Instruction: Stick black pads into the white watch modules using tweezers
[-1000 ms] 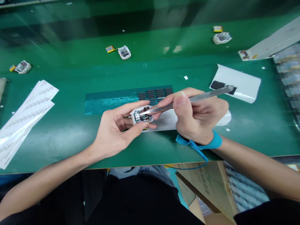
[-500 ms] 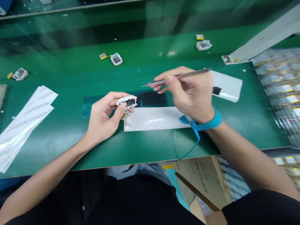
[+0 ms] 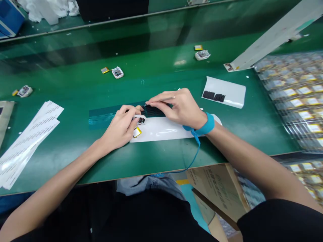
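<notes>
The left hand [image 3: 122,127] over there grips a small white device [image 3: 141,120] above the left end of a white sheet [image 3: 161,130], a yellow-edged battery [image 3: 137,132] just beside it. The right hand [image 3: 185,109] pinches tweezers [image 3: 168,98], tip down at the black strips [image 3: 156,112] on the counter [image 3: 106,168].

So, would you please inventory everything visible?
Bench: one, green, centre
Gadgets: four, white, three behind, one held
Batteries: four, yellow-edged, near gadgets
Tweezers: one, silver, held
Film: one, teal, centre
Sheets: at least four, white, left, centre, right
Strips: many, black, film and right sheet
Trays: at least two, clear, right
Panel: one, white, upper right
Box: one, blue, top left
Bundle: one, white, top left
Carton: one, brown, below bench
Wristband: one, blue, right wrist
Left hand, right hand: one each, centre
</notes>
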Motion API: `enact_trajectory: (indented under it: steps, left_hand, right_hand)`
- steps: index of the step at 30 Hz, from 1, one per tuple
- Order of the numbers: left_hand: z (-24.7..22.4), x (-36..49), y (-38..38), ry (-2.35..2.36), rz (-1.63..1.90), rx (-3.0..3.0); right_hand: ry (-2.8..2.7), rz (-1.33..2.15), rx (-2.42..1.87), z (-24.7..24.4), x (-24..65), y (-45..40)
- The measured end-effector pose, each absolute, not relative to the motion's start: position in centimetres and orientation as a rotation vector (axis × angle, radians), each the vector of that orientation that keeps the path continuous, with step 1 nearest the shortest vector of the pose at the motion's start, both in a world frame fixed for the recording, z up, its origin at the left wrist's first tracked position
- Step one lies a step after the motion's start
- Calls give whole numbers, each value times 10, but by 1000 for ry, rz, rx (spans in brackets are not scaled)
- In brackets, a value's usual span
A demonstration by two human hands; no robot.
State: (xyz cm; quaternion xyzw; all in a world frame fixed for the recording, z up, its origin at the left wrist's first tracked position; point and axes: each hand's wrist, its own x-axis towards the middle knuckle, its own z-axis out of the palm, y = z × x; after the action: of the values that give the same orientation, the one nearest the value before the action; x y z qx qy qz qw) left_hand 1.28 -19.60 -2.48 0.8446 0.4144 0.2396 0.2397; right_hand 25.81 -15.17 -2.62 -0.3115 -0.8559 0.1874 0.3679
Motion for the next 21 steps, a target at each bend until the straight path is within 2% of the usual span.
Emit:
enact_trajectory:
  steps: [4, 8, 11, 13, 15, 21]
  left_hand:
    - [-26, 17, -193, 1176, 591, 2400]
    - [-7, 19, -211, 1071, 664, 2489]
    - [19, 16, -232, 990, 1111, 2237]
    - [33, 10, -234, 1128, 1433, 1969]
    - [38, 3, -226, 1267, 1573, 1682]
    - [17, -6, -199, 1115, 1298, 961]
  right_hand:
    - [-2150, 295, -784, -29, 256, -152]
    - [-2010, 345, -781, -18, 253, -157]
    - [-2001, 397, -771, -11, 251, -163]
    - [-1954, 409, -762, -10, 249, -165]
    - [-1895, 386, -706, -11, 247, -166]
    - [-1945, 228, -495, -5, 246, -184]
